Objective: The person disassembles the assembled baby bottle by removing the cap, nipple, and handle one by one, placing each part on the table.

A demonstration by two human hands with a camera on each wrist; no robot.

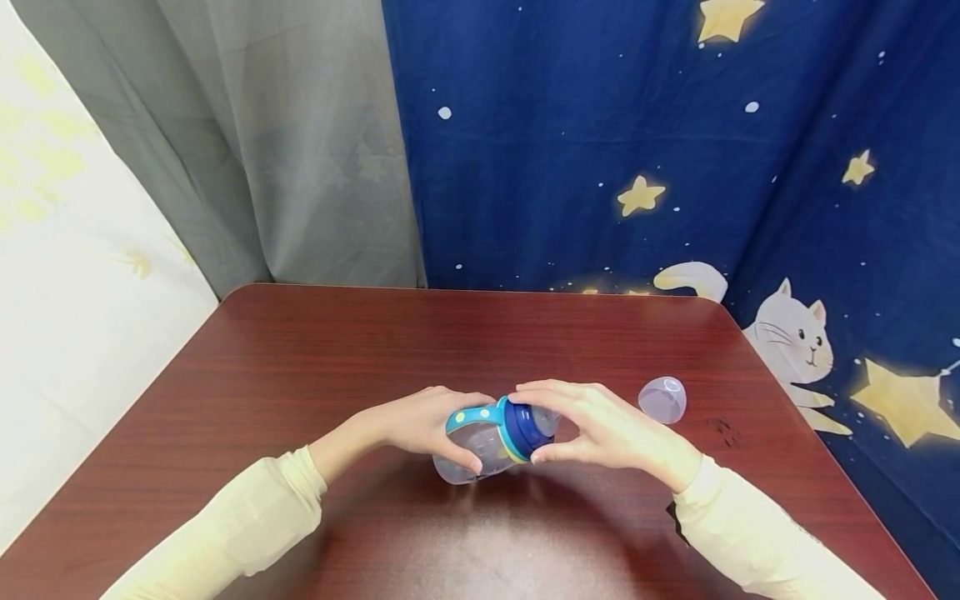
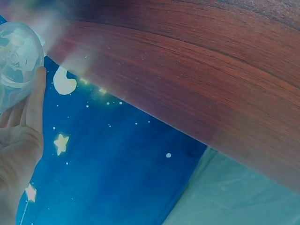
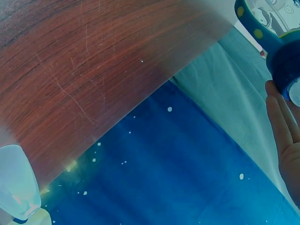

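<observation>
A clear baby bottle (image 1: pixel 480 446) with a teal, yellow-dotted handle (image 1: pixel 474 418) is held tilted just over the table, its top pointing right. My left hand (image 1: pixel 423 427) grips the bottle's body, thumb at the near side. With thumb and fingers, my right hand (image 1: pixel 603 427) holds the dark blue collar (image 1: pixel 522 427) around the clear nipple end. The left wrist view shows the round bottle base (image 2: pixel 18 61) against the fingers. In the right wrist view the collar (image 3: pixel 287 68) sits at the fingertips. A translucent dome cap (image 1: pixel 663 400) lies to the right of my right hand.
The dark red wooden table (image 1: pixel 360 350) runs back to a grey curtain (image 1: pixel 322 150) and a blue starry curtain (image 1: pixel 540 167). White fabric (image 1: pixel 82 317) hangs at the left. A dark scuff (image 1: pixel 722 431) marks the tabletop near the cap.
</observation>
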